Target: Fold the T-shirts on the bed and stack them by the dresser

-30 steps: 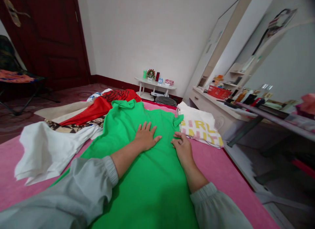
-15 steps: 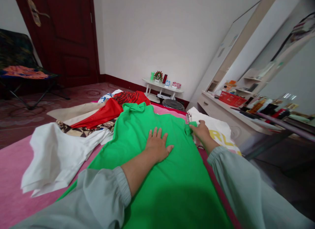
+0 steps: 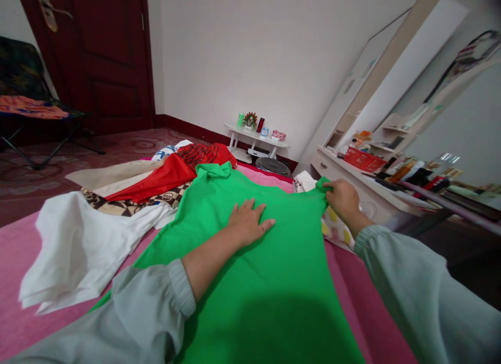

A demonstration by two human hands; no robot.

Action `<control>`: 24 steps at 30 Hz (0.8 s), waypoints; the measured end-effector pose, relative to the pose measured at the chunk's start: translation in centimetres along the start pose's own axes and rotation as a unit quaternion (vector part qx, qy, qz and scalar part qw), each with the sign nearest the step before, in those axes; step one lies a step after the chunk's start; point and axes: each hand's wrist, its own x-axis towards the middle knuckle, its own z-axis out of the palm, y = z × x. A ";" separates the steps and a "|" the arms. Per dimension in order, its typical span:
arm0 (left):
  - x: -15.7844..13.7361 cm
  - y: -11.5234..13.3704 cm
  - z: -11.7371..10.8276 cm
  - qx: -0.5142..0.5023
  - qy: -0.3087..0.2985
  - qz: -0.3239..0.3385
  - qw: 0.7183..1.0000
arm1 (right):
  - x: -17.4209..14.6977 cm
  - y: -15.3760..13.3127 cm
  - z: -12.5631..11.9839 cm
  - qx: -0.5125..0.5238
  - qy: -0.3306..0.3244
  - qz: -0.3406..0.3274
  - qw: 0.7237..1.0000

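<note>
A green shirt (image 3: pixel 270 265) lies spread over the pink bed cover (image 3: pixel 23 249), its neck end away from me. Flat on the middle of the shirt rests my left hand (image 3: pixel 248 226), fingers apart. My right hand (image 3: pixel 344 199) pinches the shirt's far right corner and lifts it a little. Behind that corner and under my right wrist shows a white printed garment (image 3: pixel 337 229), mostly covered. To the left of the green shirt lies a crumpled white garment (image 3: pixel 74 249), and beyond it sits a red garment (image 3: pixel 156 180) on other clothes.
A dressing table (image 3: pixel 332 166) at the right carries a red basket (image 3: pixel 362 159) and several bottles. Beyond the bed stands a small white shelf (image 3: pixel 252 133) with little ornaments. A folding chair (image 3: pixel 35 108) with an orange cloth is at the left, near the dark red door (image 3: pixel 113 56).
My right hand has pulled the shirt's corner outward to the right, straightening that side over the white printed garment. My left hand stays flat on the shirt.
</note>
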 end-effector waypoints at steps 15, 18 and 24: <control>-0.6 0.0 1.1 0.084 -0.023 0.005 0.996 | 1.7 -9.2 7.4 0.164 -0.067 0.023 0.984; -0.5 -0.1 1.1 0.081 -0.023 0.005 0.996 | 2.4 -10.8 9.8 0.187 -0.083 0.034 0.978; -0.3 -0.1 1.2 0.068 -0.022 -0.006 0.997 | 4.4 -10.9 11.0 0.235 -0.065 0.053 0.968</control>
